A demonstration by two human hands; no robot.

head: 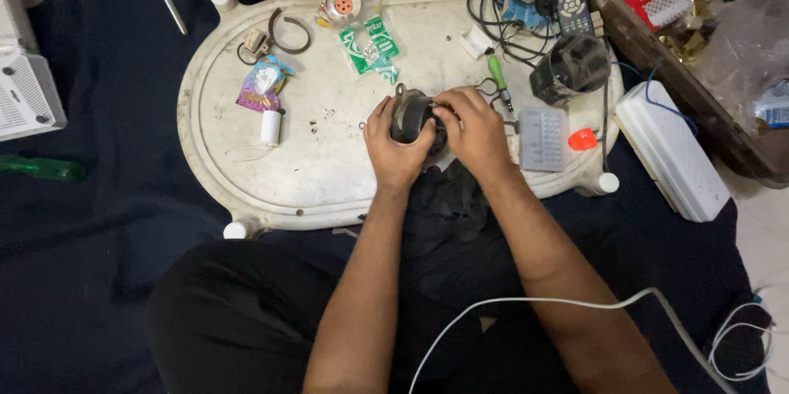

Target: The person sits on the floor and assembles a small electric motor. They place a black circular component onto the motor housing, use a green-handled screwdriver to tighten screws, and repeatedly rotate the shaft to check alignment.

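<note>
Both my hands grip a small dark round motor-like part (410,115) near the front edge of a white oval tray table (329,172). My left hand (396,152) cups it from the left and below. My right hand (472,127) covers its right side, fingers curled over the top. A metal tab sticks out at the part's upper left. Much of the part is hidden under my fingers.
On the tray lie a green-handled screwdriver (498,78), a black round part (571,65), a grey keypad-like block (542,139), a white cylinder (270,127), green packets (371,47) and tangled cables (501,16). A white box (670,152) and a brown crate (699,82) stand at the right.
</note>
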